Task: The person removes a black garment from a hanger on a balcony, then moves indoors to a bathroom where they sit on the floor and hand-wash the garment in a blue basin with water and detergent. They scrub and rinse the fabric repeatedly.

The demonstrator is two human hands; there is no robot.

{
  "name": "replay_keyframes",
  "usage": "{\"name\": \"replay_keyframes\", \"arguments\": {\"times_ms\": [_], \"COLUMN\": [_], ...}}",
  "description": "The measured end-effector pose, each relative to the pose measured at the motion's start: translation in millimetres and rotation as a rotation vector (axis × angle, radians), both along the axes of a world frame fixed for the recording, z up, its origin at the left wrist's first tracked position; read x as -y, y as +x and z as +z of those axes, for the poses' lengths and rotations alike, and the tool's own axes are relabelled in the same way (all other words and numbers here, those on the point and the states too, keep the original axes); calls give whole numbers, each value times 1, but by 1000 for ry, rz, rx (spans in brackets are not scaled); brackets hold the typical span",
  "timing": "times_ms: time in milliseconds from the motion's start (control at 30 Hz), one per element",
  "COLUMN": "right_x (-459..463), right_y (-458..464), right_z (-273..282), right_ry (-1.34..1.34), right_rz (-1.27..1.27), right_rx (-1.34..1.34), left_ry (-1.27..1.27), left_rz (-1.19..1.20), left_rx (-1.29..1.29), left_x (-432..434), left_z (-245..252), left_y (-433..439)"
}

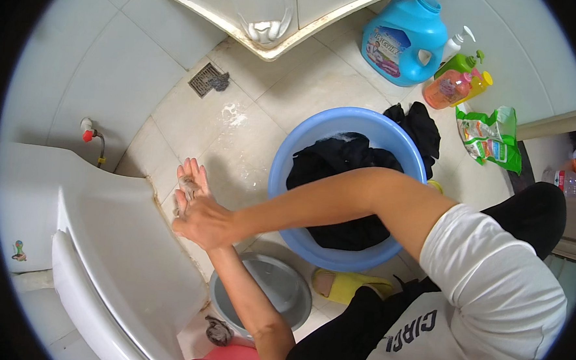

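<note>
My left hand point(194, 172) is stretched out palm up, fingers extended, over the floor beside the toilet. A small greyish clump point(188, 186), which looks like hair or lint, lies on its fingers. My right hand point(205, 224) crosses over the left palm and wrist, its back towards me; its fingertips are mostly hidden. Below my right forearm stands a blue plastic basin point(285, 145) holding black wet clothes point(338, 155) with some suds. Under my left forearm is a grey basin point(290, 278).
A white toilet point(118, 249) borders the left. A floor drain point(205, 80) has a dark clump beside it. Black cloth point(420, 130) lies by the blue basin. A blue detergent jug point(405, 44), pump bottles point(447, 89) and a green packet point(490, 137) line the right wall. A pink basin point(230, 358) sits below.
</note>
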State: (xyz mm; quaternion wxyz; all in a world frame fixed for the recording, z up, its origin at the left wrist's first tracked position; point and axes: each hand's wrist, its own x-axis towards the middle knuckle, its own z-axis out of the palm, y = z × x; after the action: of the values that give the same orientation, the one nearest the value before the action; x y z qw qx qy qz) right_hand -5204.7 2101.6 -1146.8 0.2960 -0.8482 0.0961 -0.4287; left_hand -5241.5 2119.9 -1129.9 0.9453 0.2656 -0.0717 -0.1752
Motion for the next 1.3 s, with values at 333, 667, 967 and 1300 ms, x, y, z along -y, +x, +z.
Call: {"name": "replay_keyframes", "arguments": {"times_ms": [333,667,967,1300], "right_x": [87,98,35,114], "right_y": [31,18,-34,26], "right_z": [36,60,10,17], "right_ry": [77,180,22,1070], "right_rz": [625,684,684,691], "right_rx": [-640,-773,-449,-532], "left_ry": [117,15,-217,-184], "left_rz": [113,40,-2,-63], "left_rx": [-112,-184,-131,-387], "left_x": [11,-10,14,7], "left_z": [29,-11,19,15], "left_y": [-8,5,-9,-2]}}
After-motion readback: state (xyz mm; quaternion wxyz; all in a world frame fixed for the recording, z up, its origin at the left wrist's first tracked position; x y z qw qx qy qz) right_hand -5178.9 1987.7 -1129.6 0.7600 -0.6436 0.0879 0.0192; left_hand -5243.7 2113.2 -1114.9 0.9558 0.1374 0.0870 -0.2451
